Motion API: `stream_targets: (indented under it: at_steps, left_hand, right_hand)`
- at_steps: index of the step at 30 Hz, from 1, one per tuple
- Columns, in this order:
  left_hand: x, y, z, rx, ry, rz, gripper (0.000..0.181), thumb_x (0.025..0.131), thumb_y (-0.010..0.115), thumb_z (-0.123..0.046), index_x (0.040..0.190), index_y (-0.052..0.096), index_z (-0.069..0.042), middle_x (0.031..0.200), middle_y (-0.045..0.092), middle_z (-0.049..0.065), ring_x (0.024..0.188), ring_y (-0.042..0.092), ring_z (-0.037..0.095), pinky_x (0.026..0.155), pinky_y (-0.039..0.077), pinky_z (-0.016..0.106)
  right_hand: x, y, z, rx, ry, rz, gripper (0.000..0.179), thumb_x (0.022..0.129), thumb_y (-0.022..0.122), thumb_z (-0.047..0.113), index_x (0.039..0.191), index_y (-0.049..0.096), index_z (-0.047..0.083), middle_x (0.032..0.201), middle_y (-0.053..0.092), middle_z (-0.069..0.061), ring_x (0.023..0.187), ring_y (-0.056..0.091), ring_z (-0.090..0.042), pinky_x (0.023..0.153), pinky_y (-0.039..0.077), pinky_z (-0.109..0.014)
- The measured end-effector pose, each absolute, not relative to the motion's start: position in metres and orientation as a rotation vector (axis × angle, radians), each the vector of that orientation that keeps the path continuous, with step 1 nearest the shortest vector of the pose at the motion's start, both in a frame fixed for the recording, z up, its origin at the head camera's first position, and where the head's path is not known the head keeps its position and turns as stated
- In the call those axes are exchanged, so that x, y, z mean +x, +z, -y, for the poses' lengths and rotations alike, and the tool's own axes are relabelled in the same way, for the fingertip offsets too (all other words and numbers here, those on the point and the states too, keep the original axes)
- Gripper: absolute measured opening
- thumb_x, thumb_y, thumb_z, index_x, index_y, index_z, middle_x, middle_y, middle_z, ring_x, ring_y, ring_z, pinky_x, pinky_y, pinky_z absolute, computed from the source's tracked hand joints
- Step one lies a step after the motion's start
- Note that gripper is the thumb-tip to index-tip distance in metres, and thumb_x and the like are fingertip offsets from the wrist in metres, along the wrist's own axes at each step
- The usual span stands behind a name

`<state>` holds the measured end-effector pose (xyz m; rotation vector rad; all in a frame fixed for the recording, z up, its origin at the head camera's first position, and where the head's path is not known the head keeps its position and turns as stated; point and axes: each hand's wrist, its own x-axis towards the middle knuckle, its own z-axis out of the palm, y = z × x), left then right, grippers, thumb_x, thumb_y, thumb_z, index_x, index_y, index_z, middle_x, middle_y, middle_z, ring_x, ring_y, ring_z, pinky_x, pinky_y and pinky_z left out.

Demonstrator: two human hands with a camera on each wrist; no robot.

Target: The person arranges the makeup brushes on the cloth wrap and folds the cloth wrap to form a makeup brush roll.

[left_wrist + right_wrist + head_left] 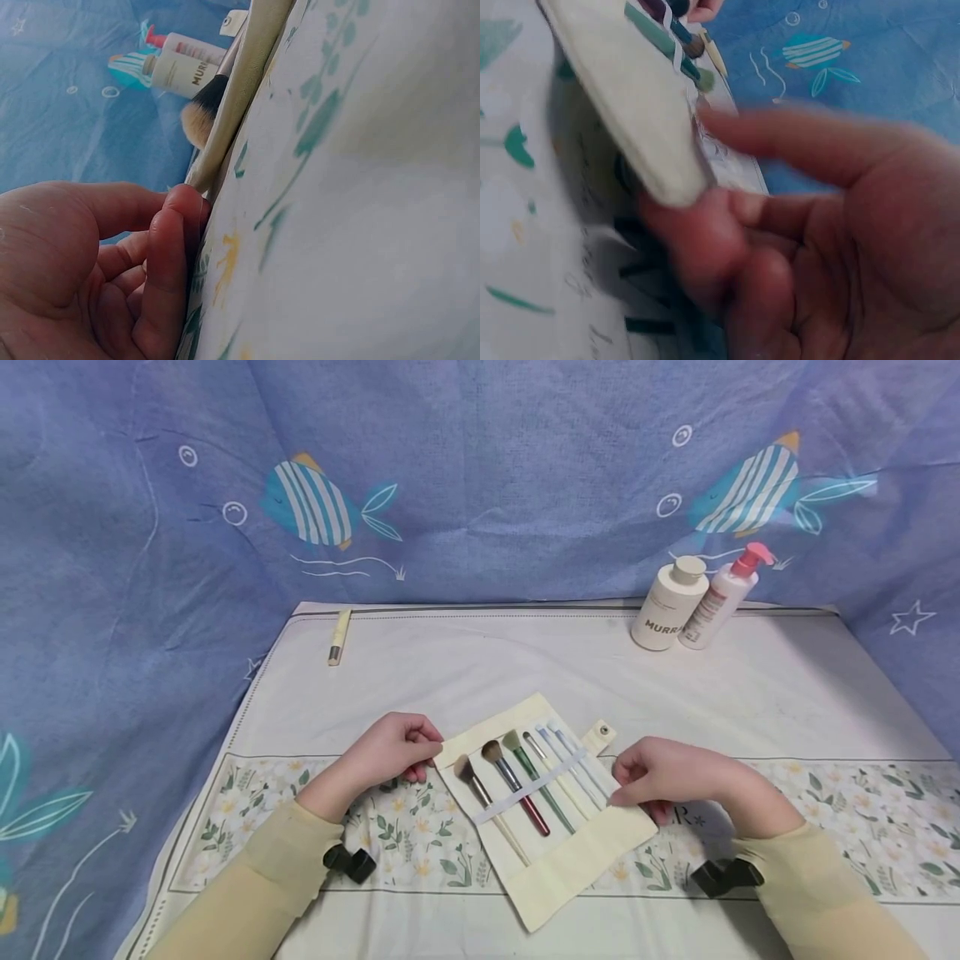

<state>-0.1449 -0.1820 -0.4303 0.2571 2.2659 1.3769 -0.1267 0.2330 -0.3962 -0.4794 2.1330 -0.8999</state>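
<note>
A cream fabric makeup brush roll (555,877) lies unfolded at an angle, with several makeup brushes (530,810) tucked under its white elastic strap (525,789). My left hand (393,750) pinches the roll's far left corner between thumb and fingertips; in the left wrist view a soft brush head (199,120) shows beyond that edge. At the opposite side, my right hand (671,772) grips the right edge. The right wrist view has the thumb over the cloth and the fingers (705,232) beneath it, the edge lifted off the table. A snap tab (600,737) sticks out past the far right edge.
A cream tube (339,639) lies at the back left of the table. Toward the back right stand a white bottle (670,606) and a pink-topped pump bottle (722,602), side by side. A blue fish-print curtain (480,485) hangs behind the floral-banded tablecloth (480,652).
</note>
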Motion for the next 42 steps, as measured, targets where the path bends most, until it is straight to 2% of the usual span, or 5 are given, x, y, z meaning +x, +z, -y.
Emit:
stream_targets:
  at_steps: [6,13,23,33,42]
  left_hand:
    - [-0.146,-0.430,0.181,0.250,1.365,-2.270,0.012,0.103,0.064,-0.015,0.106,0.069,-0.005,0.081,0.071,0.009,0.061,0.067,0.021,0.059,0.058,0.034]
    - [-0.144,-0.428,0.181,0.227,1.369,-2.265,0.011,0.102,0.064,-0.015,0.099,0.068,-0.005,0.079,0.069,0.010,0.060,0.067,0.021,0.059,0.058,0.035]
    - [-0.142,-0.425,0.182,0.352,1.231,-2.316,0.017,0.098,0.070,-0.020,0.086,0.069,-0.009,0.067,0.067,0.005,0.051,0.055,0.017,0.051,0.046,0.032]
    - [-0.133,-0.413,0.179,0.473,0.928,-2.406,0.025,0.097,0.069,-0.021,0.073,0.066,-0.015,0.053,0.055,-0.003,0.045,0.044,0.012,0.059,0.045,0.031]
    - [-0.121,-0.402,0.173,0.651,0.790,-2.347,0.027,0.097,0.071,-0.019,0.071,0.065,-0.017,0.055,0.050,-0.009,0.048,0.048,0.009,0.063,0.047,0.030]
  right_hand:
    - [-0.124,-0.397,-0.242,-0.571,-0.902,-1.992,0.036,0.095,0.075,0.023,0.075,0.050,0.006,0.060,0.069,-0.009,0.053,0.072,-0.030,0.049,0.054,-0.028]
    - [-0.127,-0.402,-0.245,-0.566,-0.962,-1.995,0.029,0.097,0.067,0.011,0.080,0.043,0.008,0.063,0.065,-0.004,0.050,0.067,-0.022,0.048,0.054,-0.030]
    - [-0.134,-0.403,-0.247,-0.456,-1.071,-2.086,0.013,0.101,0.064,0.012,0.104,0.057,0.002,0.079,0.064,-0.005,0.049,0.049,-0.014,0.047,0.044,-0.026]
    - [-0.142,-0.406,-0.247,-0.315,-1.150,-2.276,0.027,0.099,0.069,0.016,0.119,0.058,0.001,0.079,0.058,-0.009,0.053,0.060,-0.021,0.048,0.049,-0.031]
    - [-0.148,-0.409,-0.248,-0.191,-1.187,-2.423,0.022,0.098,0.070,0.012,0.112,0.063,-0.002,0.086,0.065,-0.010,0.070,0.065,-0.019,0.062,0.055,-0.031]
